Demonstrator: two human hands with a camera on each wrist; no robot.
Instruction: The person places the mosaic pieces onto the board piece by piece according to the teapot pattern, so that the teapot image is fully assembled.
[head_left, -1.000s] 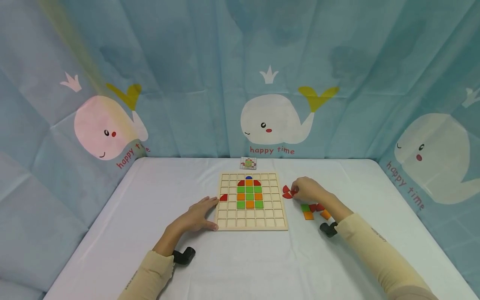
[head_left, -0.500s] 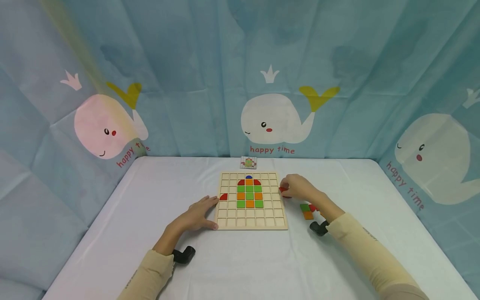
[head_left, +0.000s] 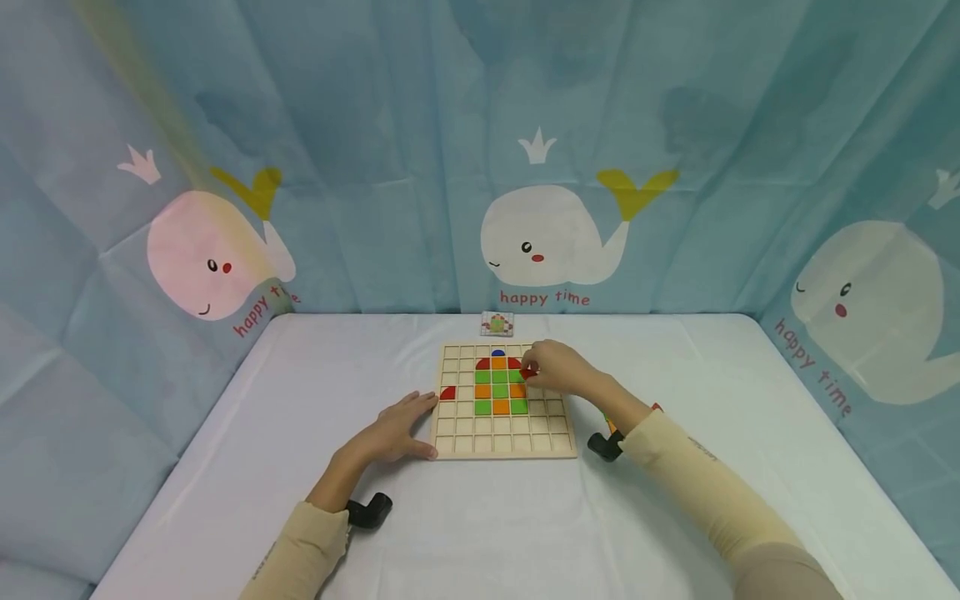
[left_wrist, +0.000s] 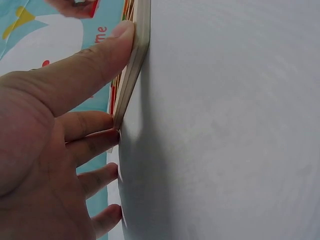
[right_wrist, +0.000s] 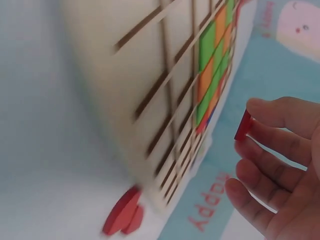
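A wooden grid board (head_left: 500,448) lies on the white table, with green, orange, red and blue pieces in its middle columns. One red quarter piece (head_left: 447,393) sits at its left edge. My left hand (head_left: 390,431) rests against the board's left side, fingers spread; in the left wrist view the thumb of the left hand (left_wrist: 60,115) touches the board edge. Over the right part of the board, my right hand (head_left: 561,368) pinches a red piece (head_left: 528,374). The right wrist view shows that red piece (right_wrist: 243,126) between thumb and fingers of the right hand (right_wrist: 285,160).
A small picture card (head_left: 497,324) lies behind the board. Loose red pieces (right_wrist: 123,212) lie off the board's right edge in the right wrist view. More loose pieces are partly hidden under the right forearm. A printed curtain (head_left: 375,233) hangs behind the table.
My right hand has moved left from the loose pieces to above the board, carrying a red piece. My left hand has stayed at the board's left side.
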